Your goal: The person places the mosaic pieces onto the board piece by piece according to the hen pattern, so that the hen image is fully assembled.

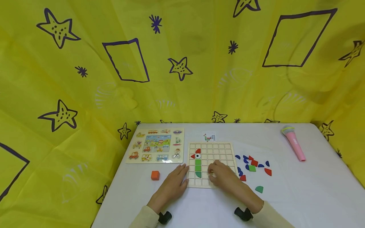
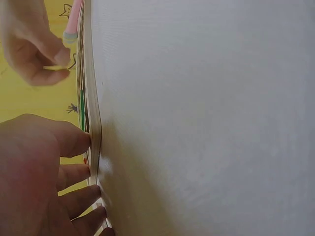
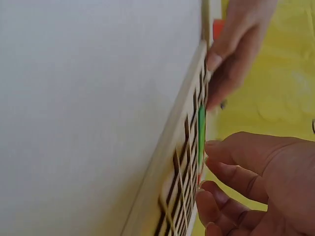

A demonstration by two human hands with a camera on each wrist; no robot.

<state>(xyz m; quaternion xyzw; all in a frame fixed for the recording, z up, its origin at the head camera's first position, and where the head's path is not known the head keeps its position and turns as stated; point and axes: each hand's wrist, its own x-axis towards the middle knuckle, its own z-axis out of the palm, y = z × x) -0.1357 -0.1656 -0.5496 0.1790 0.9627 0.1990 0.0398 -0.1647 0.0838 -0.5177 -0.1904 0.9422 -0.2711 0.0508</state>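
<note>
A wooden grid board lies on the table, its cells edged by raised strips. Down its left part runs a column of pieces: a red quarter-round, an eye tile with a red triangle beside it, two green squares and a green quarter-round. My left hand rests its fingertips and thumb against the board's left edge, fingers fairly straight. Over the middle of the grid hovers my right hand, fingers loosely bent. In the left wrist view a gap shows between its thumb and forefinger.
Loose blue, red and green pieces lie right of the board, a green quarter-round nearer me. Behind the board is a small picture card. A vehicle puzzle and an orange cube sit left, a pink microphone far right.
</note>
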